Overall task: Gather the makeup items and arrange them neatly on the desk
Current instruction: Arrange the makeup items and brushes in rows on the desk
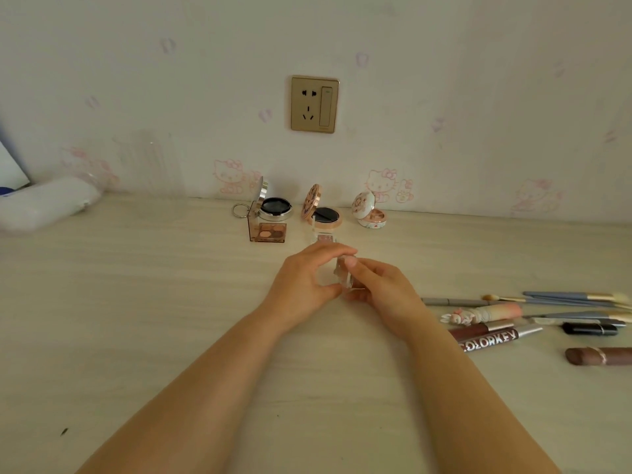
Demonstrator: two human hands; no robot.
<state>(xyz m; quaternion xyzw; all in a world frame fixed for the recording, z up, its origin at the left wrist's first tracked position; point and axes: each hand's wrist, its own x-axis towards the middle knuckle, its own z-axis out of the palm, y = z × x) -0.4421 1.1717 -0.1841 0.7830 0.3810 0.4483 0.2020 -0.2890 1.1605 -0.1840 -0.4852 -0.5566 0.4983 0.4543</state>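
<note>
Both bare forearms reach forward over the pale wood-grain desk (136, 302). Left hand (301, 282) and right hand (383, 292) pinch 1 small clear square case (343, 277) between them, at centre. Ahead, 3 open compacts line the wall; the nearest transparent palette (323, 236) sits just beyond the fingertips, bare desk beside it.

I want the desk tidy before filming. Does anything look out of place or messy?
Yes. The brushes, lip tubes and brown stick lie jumbled at the desk's right edge, crossing at angles, unlike the three open compacts lined along the wall.
</note>
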